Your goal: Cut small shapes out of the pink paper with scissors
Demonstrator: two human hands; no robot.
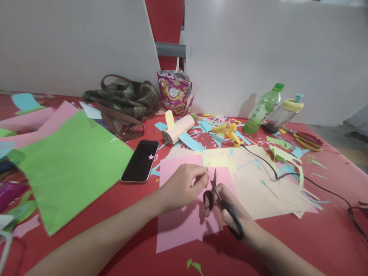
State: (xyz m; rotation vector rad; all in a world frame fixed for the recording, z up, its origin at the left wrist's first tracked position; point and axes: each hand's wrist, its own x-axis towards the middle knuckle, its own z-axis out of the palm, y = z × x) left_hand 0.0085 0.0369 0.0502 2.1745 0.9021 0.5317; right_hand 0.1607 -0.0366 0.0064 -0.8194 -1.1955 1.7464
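My right hand (234, 212) grips a pair of black-handled scissors (232, 216), its fingers through the loops. The blades are parted and point away from me. Just left of them my left hand (188, 182) is closed in a pinch, its fingertips close to the blade tips. Whatever is between those fingers is too small to make out. Both hands are above a sheet of pink paper (175, 234) on the red table. A small pink paper star (151, 156) lies on a black phone (140, 161) to the left.
Green paper (77, 165) covers the left side. Behind the hands are a paper-covered tube (179, 128), a yellow glue gun (228, 132) with a trailing black cord (266, 165), and paper scraps. A green bottle (263, 109), a lidded jar (286, 113) and red-and-yellow-handled scissors (309, 140) are at right.
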